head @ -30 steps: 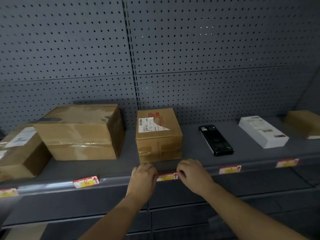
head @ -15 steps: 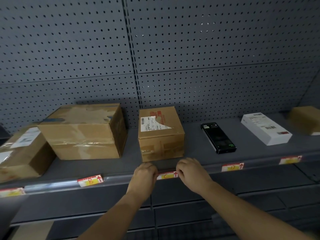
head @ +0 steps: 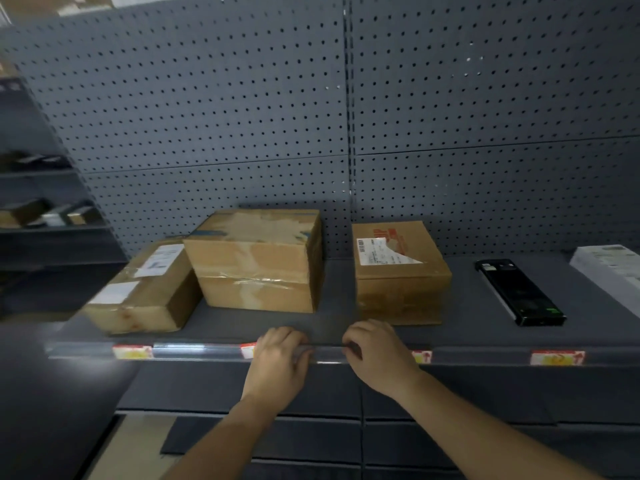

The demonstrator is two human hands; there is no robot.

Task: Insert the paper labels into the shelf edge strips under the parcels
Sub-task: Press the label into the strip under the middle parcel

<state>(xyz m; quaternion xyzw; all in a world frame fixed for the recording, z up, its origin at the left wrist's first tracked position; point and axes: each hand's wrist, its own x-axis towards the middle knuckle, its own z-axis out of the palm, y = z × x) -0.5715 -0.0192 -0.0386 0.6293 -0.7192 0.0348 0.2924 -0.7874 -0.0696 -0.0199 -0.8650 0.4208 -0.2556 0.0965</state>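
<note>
A clear shelf edge strip [head: 325, 354] runs along the front of the grey shelf [head: 336, 289]. My left hand [head: 280, 363] and my right hand [head: 377, 356] both curl their fingers over the strip, a short gap apart, with bare strip between them. A red-and-yellow paper label [head: 248, 350] peeks out left of my left hand. Another label [head: 422, 356] shows right of my right hand, under the small cardboard parcel [head: 401, 275]. Two more labels [head: 132, 352] [head: 557, 357] sit further out. The large parcel [head: 256, 261] stands behind my left hand.
A flat cardboard parcel [head: 138, 292] leans at the shelf's left end. A black device [head: 519, 292] and a white box [head: 609, 271] lie to the right. Pegboard [head: 242, 116] backs the shelf. Darker shelving [head: 38, 216] stands at far left.
Both hands have slid left along the strip, off the label under the small parcel, to the stretch between the large and small parcels. The view has swung left too.
</note>
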